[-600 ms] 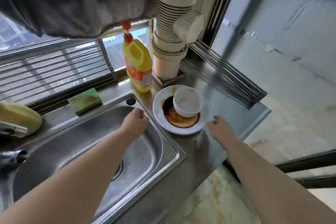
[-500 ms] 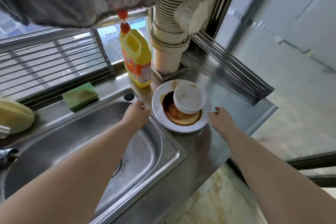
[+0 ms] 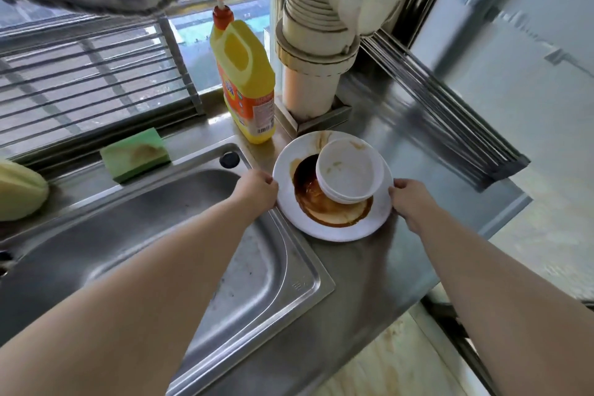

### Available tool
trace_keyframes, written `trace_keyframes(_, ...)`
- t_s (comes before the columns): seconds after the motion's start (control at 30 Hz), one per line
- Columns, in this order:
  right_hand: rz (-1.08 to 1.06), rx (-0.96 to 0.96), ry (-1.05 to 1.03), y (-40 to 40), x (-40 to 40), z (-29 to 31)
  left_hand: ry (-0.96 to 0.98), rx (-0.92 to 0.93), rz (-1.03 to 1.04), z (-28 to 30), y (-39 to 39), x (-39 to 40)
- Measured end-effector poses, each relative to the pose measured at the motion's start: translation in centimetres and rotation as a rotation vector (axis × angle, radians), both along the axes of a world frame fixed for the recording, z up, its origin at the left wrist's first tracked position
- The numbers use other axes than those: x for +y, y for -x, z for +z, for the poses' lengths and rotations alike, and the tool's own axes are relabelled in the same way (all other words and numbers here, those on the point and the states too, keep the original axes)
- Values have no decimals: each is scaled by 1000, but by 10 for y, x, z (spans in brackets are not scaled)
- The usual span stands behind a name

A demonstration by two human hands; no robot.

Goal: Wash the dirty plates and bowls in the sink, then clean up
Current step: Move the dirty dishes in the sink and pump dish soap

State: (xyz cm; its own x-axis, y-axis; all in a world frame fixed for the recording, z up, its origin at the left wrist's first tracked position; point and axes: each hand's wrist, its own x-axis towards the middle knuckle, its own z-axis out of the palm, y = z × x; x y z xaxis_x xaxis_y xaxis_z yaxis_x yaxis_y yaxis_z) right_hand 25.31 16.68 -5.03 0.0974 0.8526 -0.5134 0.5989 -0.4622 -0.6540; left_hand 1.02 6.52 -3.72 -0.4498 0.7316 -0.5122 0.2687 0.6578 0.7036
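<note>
A white plate [image 3: 337, 230] smeared with brown sauce sits on the steel counter right of the sink [image 3: 160, 235]. Stacked white bowls [image 3: 350, 175] stand on the plate's far right part. My left hand [image 3: 257, 190] grips the plate's left rim with curled fingers. On the opposite rim, my right hand [image 3: 409, 199] holds the plate the same way. The plate still appears to rest on the counter.
A yellow detergent bottle [image 3: 246, 83] stands behind the plate beside a white drain pipe [image 3: 316, 42]. A green sponge [image 3: 135, 154] lies on the sink's back ledge, a yellow cloth [image 3: 19, 190] at far left. A rolled steel rack [image 3: 443, 119] lies to the right, near the counter edge [image 3: 501, 219].
Both hands have moved in from either side of the plate and closed on its rims. The camera has leaned closer to the counter.
</note>
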Motion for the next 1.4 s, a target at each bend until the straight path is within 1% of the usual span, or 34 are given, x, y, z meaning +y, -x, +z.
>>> trace_keyframes(0.07,-24,38,-30,2,-5,4,16,36,-1,1,-5,0)
trace_keyframes(0.17,-33,78,-45,1,-7,5,2,28,74,1,-11,1)
trace_keyframes(0.33,-3,111,-69,-1,-13,13,-47,-102,248,-2,-12,-7)
trace_keyframes(0.5,71,162,-128,5,-23,35,-210,-240,353,14,-7,-37)
trace_keyframes(0.6,173,181,-169,23,-35,52,-292,-292,413,36,5,-71)
trace_keyframes(0.7,331,216,-204,54,-52,68,-330,-299,456,52,25,-112)
trace_keyframes(0.83,567,210,-237,107,-76,62,-358,-310,541,62,58,-173)
trace_keyframes(0.97,708,226,-170,157,-110,45,-309,-334,645,53,89,-231)
trace_keyframes(1.03,736,230,-101,178,-127,33,-294,-339,691,44,100,-254)
trace_keyframes(1.1,742,224,-62,194,-141,18,-236,-337,731,32,107,-271)
trace_keyframes(1.23,759,204,70,215,-161,-4,-85,-333,781,-8,122,-289)
trace_keyframes(1.4,740,108,173,234,-166,-30,78,-300,793,-43,130,-288)
